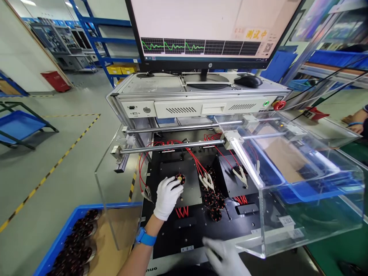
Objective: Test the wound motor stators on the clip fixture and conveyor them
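Black panel (169, 240) below; the left hand (167, 197) has its fingers closed on the coil (180, 179), face up on the plate (192, 194), axis roughly upright. The right hand (225, 256) blurs near the panel's front edge, grip unclear.

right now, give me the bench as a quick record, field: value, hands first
left hand: white-gloved, fingers at a round wound part on the left black plate
right hand: white-gloved, blurred, near the bench's front edge, nothing visible in it
middle bay: several more wound parts, with white clips on red wires above
monitor: on, green traces in three of the small graph panels
clear cover: on the right side
blue tray: lower left, wound parts inside beside cardboard
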Motion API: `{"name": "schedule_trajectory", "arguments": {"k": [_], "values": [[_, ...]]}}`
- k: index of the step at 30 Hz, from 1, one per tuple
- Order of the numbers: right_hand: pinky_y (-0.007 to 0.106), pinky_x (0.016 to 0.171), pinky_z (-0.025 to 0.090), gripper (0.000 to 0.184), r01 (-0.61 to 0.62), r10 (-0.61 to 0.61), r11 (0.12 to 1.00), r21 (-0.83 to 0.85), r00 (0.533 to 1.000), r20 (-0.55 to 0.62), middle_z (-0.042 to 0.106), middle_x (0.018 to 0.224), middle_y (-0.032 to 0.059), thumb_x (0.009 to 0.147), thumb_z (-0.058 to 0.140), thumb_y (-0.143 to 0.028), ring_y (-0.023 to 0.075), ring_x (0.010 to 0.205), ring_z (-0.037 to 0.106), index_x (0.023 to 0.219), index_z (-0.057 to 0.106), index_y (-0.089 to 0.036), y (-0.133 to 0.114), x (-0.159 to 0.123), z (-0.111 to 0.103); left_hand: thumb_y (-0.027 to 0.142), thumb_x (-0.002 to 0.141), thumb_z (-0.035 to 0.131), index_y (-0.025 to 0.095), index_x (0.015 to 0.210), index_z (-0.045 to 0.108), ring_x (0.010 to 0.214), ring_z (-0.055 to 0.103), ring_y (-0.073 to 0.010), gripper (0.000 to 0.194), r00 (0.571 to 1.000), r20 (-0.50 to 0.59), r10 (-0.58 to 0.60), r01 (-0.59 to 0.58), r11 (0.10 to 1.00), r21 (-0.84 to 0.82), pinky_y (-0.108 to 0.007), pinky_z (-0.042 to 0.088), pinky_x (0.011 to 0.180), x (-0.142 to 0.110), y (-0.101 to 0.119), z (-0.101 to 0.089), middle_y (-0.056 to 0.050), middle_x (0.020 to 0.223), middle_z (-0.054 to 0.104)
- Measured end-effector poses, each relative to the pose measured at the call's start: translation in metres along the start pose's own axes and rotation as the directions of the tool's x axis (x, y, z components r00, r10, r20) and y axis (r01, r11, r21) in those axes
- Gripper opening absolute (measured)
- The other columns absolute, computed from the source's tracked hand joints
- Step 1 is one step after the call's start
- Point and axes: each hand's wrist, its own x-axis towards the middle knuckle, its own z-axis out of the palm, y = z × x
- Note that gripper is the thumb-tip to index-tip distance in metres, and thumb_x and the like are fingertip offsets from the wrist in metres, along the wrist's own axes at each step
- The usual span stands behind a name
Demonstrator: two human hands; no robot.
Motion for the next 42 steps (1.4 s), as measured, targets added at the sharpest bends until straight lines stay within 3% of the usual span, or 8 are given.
{"name": "schedule_trajectory", "arguments": {"k": [4, 9, 14, 19, 24, 32, 37, 42], "values": [[0.036, 0.089, 0.045, 0.05, 0.0, -0.123, 0.959, -0.282, 0.901, -0.416, 0.055, 0.12, 0.0118, 0.087, 0.042, -0.044, 0.0236, 0.109, 0.052, 0.132, 0.046, -0.021, -0.078, 0.098, 0.006, 0.02, 0.081, 0.057, 0.029, 0.085, 0.069, 0.104, 0.057, -0.0194, 0.015, 0.998, 0.061, 0.011, -0.008, 0.999, -0.053, -0.046, 0.042, 0.099, 0.001, 0.004, -0.004, 0.003, 0.092, 0.07], [0.027, 0.073, 0.042, 0.035, 0.005, -0.118, 0.893, -0.451, 0.968, -0.223, 0.063, 0.081, 0.0057, 0.089, 0.044, -0.045, 0.0173, 0.076, 0.058, 0.079, 0.067, -0.02, -0.094, 0.162, -0.006, 0.021, 0.084, 0.052, 0.027, 0.087, 0.068, 0.103, 0.057, -0.0173, 0.018, 0.995, 0.018, 0.096, -0.094, 0.992, -0.087, -0.044, 0.042, 0.099, 0.002, 0.003, -0.009, 0.002, 0.091, 0.069], [0.025, 0.068, 0.041, 0.037, -0.13, 0.029, 0.951, -0.279, 0.939, -0.342, 0.064, 0.075, 0.0036, 0.088, 0.043, -0.041, 0.0163, 0.073, 0.058, 0.07, 0.066, -0.02, -0.062, 0.163, -0.006, 0.022, 0.083, 0.056, 0.025, 0.084, 0.067, 0.103, 0.056, -0.0165, 0.012, 0.994, 0.018, 0.112, -0.11, 0.989, -0.098, -0.04, 0.043, 0.097, 0.006, 0.01, -0.009, 0.005, 0.092, 0.069], [0.028, 0.079, 0.044, 0.033, -0.206, 0.074, 0.957, -0.205, 0.854, -0.515, 0.062, 0.103, 0.0077, 0.085, 0.045, -0.036, 0.0191, 0.091, 0.057, 0.104, 0.064, -0.018, -0.039, 0.176, -0.014, 0.02, 0.079, 0.06, 0.024, 0.078, 0.067, 0.097, 0.057, -0.0175, 0.008, 0.992, 0.1, 0.075, -0.063, 0.991, -0.116, -0.038, 0.044, 0.09, 0.006, 0.021, -0.005, 0.005, 0.088, 0.069], [0.039, 0.102, 0.03, 0.083, -0.241, -0.022, 0.859, -0.452, 0.865, -0.502, 0.041, 0.133, 0.0183, 0.072, 0.059, -0.026, 0.0287, 0.124, 0.035, 0.141, 0.02, -0.004, -0.021, 0.206, -0.02, 0.019, 0.078, 0.06, 0.023, 0.071, 0.066, 0.088, 0.056, -0.0188, 0.01, 0.979, 0.195, 0.052, -0.03, 0.993, -0.112, -0.041, 0.041, 0.091, 0.009, 0.022, -0.001, 0.001, 0.075, 0.066], [0.031, 0.072, 0.045, 0.066, -0.276, 0.034, 0.873, -0.402, 0.857, -0.515, 0.051, 0.111, 0.0118, 0.07, 0.054, -0.026, 0.0233, 0.091, 0.057, 0.134, 0.038, -0.02, -0.051, 0.207, -0.036, 0.022, 0.078, 0.061, 0.022, 0.074, 0.068, 0.087, 0.052, -0.0205, 0.009, 0.957, 0.267, -0.113, 0.154, 0.978, -0.137, -0.04, 0.042, 0.082, 0.011, 0.027, 0.004, -0.003, 0.077, 0.065], [0.026, 0.061, 0.042, 0.047, -0.04, 0.034, 0.999, -0.012, 0.943, -0.332, 0.059, 0.079, 0.0042, 0.074, 0.05, -0.036, 0.0143, 0.063, 0.053, 0.117, 0.052, -0.017, -0.078, 0.204, -0.039, 0.021, 0.075, 0.064, 0.021, 0.072, 0.068, 0.089, 0.052, -0.0194, 0.005, 0.953, 0.246, -0.177, 0.221, 0.961, -0.164, -0.036, 0.041, 0.084, 0.012, 0.034, 0.0, -0.002, 0.077, 0.065], [0.022, 0.052, 0.039, 0.041, 0.033, 0.083, 0.934, 0.356, 0.948, -0.306, 0.054, 0.062, -0.0004, 0.07, 0.051, -0.034, 0.0105, 0.052, 0.046, 0.105, 0.054, -0.013, -0.082, 0.213, -0.019, 0.021, 0.073, 0.066, 0.02, 0.07, 0.068, 0.088, 0.052, -0.0196, 0.004, 0.956, 0.232, -0.181, 0.22, 0.963, -0.155, -0.034, 0.041, 0.081, 0.013, 0.035, 0.0, -0.001, 0.074, 0.065]]}}
